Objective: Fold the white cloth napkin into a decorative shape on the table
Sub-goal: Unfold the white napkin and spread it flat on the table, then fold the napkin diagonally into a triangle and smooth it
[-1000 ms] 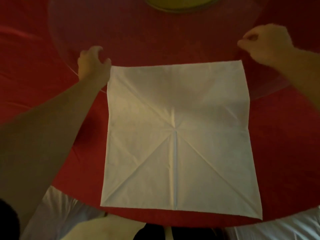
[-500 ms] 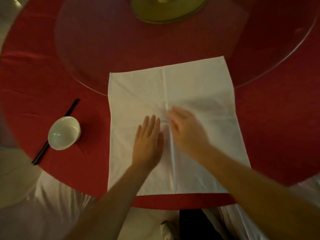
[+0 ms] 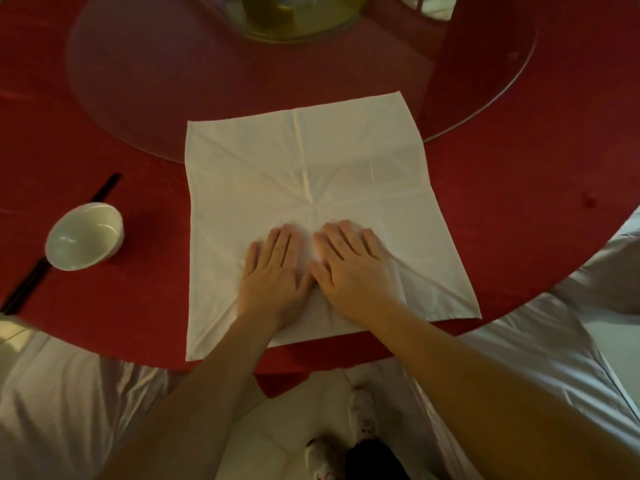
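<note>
The white cloth napkin [image 3: 346, 174] lies spread flat as a square on the red tablecloth [image 3: 519, 209], its far edge resting on the glass turntable. Creases cross it from corner to corner and down the middle, meeting at the centre. My left hand [image 3: 275, 271] and my right hand [image 3: 353, 268] lie palm down side by side on the near half of the napkin, fingers stretched out and pointing away, just short of the centre. Neither hand grips anything.
A small white bowl [image 3: 85, 235] stands at the left, next to black chopsticks [image 3: 31, 282]. The glass turntable [image 3: 145, 71] covers the far part of the table, with a yellow-green base [image 3: 298, 19] at its middle. The table's near edge runs just below the napkin.
One second ago both hands were at the napkin's far corners. They then came to its middle, and since half a second ago they have slid toward me, flat on the cloth.
</note>
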